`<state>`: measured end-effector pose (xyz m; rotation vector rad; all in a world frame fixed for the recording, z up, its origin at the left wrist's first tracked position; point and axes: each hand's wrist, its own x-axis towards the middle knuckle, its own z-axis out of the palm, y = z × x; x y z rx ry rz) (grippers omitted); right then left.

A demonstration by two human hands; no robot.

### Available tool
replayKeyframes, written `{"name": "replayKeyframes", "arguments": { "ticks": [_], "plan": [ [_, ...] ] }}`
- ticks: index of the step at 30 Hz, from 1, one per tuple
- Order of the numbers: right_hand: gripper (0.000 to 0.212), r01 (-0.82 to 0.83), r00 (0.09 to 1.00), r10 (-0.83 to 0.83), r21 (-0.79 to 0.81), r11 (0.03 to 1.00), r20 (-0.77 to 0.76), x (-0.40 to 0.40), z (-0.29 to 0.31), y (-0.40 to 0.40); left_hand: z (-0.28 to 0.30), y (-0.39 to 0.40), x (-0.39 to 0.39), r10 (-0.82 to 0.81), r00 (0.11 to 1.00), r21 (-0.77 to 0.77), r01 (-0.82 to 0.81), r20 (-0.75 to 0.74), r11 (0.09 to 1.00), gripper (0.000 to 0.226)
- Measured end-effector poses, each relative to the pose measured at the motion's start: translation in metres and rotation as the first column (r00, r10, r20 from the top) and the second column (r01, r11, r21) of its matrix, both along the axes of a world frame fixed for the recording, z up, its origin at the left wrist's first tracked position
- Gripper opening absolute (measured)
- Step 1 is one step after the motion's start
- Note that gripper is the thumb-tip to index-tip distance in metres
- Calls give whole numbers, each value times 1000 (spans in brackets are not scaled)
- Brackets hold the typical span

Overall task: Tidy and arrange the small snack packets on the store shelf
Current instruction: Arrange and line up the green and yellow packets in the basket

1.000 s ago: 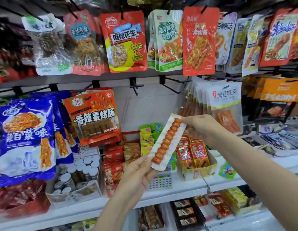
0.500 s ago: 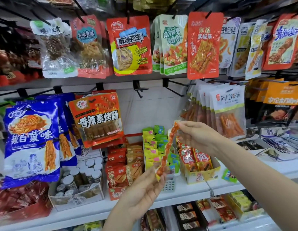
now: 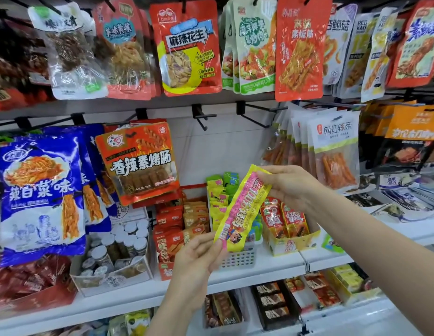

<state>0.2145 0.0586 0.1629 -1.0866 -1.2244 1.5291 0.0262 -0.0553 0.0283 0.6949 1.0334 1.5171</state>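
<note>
Orange pkt (image 3: 140, 163): 香辣素烤肠; red pkt (image 3: 187, 48): 麻辣花生; white pkt (image 3: 336, 151): 网红辣条.

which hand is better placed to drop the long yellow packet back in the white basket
Probably the left hand: it pinches the packet's lower end right at the white basket, below the matching yellow packets. The right hand holds the top end, higher and farther from it.

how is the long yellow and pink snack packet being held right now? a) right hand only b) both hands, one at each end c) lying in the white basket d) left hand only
b: the left hand pinches the lower end of the yellow and pink packet and the right hand pinches its upper end, in front of the white basket.
</note>
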Motion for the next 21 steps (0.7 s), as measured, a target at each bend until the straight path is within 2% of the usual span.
{"name": "replayKeyframes", "arguments": {
  "ticks": [6, 8, 10, 12, 14, 16, 18, 21],
  "plan": [
    [20, -24, 999, 24, -4, 1000, -40, 2, -2, 3, 4, 0, -3, 13, 1000, 23, -13, 14, 1000, 48],
    [22, -59, 997, 58, -4, 998, -58, 3, -1, 2, 5, -1, -3, 14, 998, 18, -16, 64, 1000, 42],
    [22, -122, 987, 122, 2, 993, -102, 4, 1, 1, 6, -1, -2, -20, 985, 6, 19, 172, 1000, 31],
    [23, -190, 970, 193, 33, 981, -147, 5, 1, -1, 11, -2, 1, -81, 938, -63, 108, 336, 992, 43],
    [24, -248, 954, 260, 94, 964, -151, 4, -1, -3, 19, -4, 4, -190, 824, -81, 273, 533, 959, 55],
    [18, -304, 941, 321, 148, 941, -108, 3, -3, -5, 25, -6, 5, -221, 748, -45, 317, 626, 947, 58],
    [12, -349, 932, 360, 156, 924, -44, 7, -3, -6, 28, -2, 4, -170, 785, -42, 242, 596, 969, 59],
    [10, -414, 909, 417, 115, 903, 6, 19, -8, -3, 26, 3, 4, -138, 869, -11, 163, 475, 987, 46]
  ]
}}
